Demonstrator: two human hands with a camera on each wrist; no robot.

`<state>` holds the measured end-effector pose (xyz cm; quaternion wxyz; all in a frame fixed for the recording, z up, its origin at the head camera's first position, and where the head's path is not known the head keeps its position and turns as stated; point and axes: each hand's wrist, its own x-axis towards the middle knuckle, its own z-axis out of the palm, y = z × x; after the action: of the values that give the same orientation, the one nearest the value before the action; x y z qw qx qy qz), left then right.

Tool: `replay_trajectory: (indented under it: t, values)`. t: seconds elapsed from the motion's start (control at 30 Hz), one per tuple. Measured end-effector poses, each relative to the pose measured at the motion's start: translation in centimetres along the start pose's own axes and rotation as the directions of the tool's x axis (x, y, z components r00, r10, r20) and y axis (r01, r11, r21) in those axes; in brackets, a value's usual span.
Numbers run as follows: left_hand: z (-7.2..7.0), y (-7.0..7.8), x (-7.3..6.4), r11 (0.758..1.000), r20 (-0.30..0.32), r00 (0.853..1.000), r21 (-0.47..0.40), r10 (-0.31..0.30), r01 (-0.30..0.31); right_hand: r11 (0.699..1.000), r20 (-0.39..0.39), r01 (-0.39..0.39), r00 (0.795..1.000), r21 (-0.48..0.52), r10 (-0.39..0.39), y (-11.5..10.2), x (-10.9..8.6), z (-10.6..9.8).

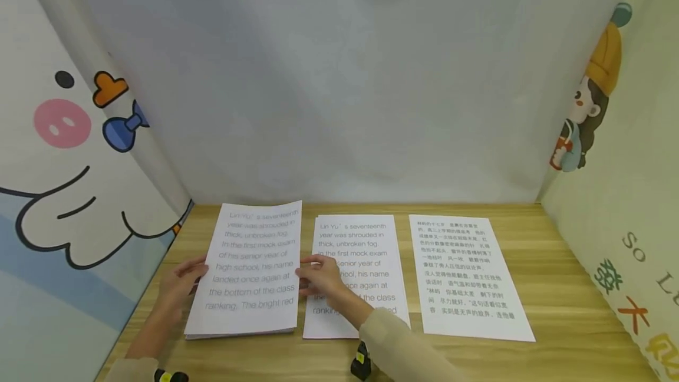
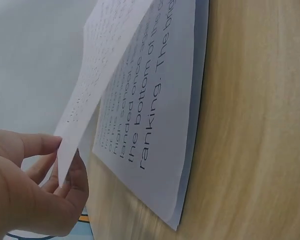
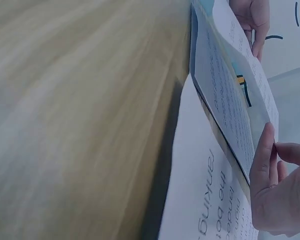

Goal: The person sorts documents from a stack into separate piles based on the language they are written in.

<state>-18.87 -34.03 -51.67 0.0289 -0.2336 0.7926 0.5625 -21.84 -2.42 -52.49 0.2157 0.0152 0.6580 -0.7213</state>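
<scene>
While aloft, sheet (image 1: 251, 267) edges above stack (image 2: 162, 165).

room: above right sheet (image 1: 469, 279) | obstacles: raised left sheet (image 1: 249, 267), right forearm (image 1: 352, 306)

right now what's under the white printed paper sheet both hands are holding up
Under the raised sheet lies another white paper page with dark English print, over the brown wood-grain table. Any print beneath that page is covered.
</scene>
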Motion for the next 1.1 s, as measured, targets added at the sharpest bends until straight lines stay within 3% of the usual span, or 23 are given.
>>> replay_trajectory:
  t: [0.13,0.27,0.53,0.77,1.1]
  values:
    - [-0.2,-0.2,0.7,0.999,-0.057,0.998,-0.007,-0.039,0.038,1.0,-0.021,-0.017,1.0,-0.004,0.017,-0.4,0.4,1.0]
    - [-0.2,-0.5,1.0,0.998,-0.075,0.995,0.011,-0.06,0.061,1.0,-0.02,-0.012,1.0,-0.013,0.011,-0.8,0.5,1.4]
    - [0.5,-1.1,1.5,0.998,-0.103,0.994,0.052,-0.021,0.027,0.999,-0.013,-0.009,1.0,-0.042,0.008,-0.4,0.8,1.5]
    - [0.9,-1.4,1.5,0.99,-0.145,0.989,0.138,0.015,0.005,0.989,0.046,0.016,0.999,-0.145,-0.009,-0.3,0.7,1.5]
    - [1.8,-1.2,1.4,0.99,-0.189,0.981,0.142,0.038,-0.011,0.979,0.107,-0.009,0.994,-0.204,0.031,-1.3,0.3,0.3]
